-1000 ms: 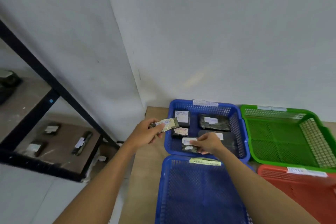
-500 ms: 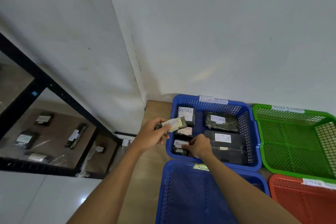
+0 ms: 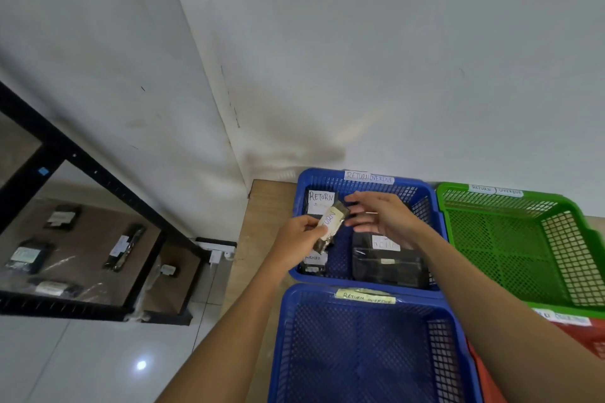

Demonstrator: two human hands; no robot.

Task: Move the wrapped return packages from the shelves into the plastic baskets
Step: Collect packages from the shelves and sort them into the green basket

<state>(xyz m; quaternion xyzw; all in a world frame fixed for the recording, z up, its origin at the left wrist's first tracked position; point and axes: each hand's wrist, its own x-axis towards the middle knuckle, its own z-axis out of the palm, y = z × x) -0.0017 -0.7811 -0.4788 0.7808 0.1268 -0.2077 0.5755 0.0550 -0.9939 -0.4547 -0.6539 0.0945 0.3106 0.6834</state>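
left hand (image 3: 299, 239) pinching wrapped package (image 3: 331, 226), right hand (image 3: 381, 216) open beside it

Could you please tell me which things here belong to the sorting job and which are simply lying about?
Job: held package, left hand, right hand, far blue basket, shelf packages, green basket.
Lying about: wall socket, floor.

Soft, even indoor light; a bright glare spot sits on the glossy floor tile (image 3: 141, 365), probably from a ceiling lamp. A dim shadow smudges the wall (image 3: 294, 141). Edges bow with wide-angle distortion, and the hands look slightly motion-blurred
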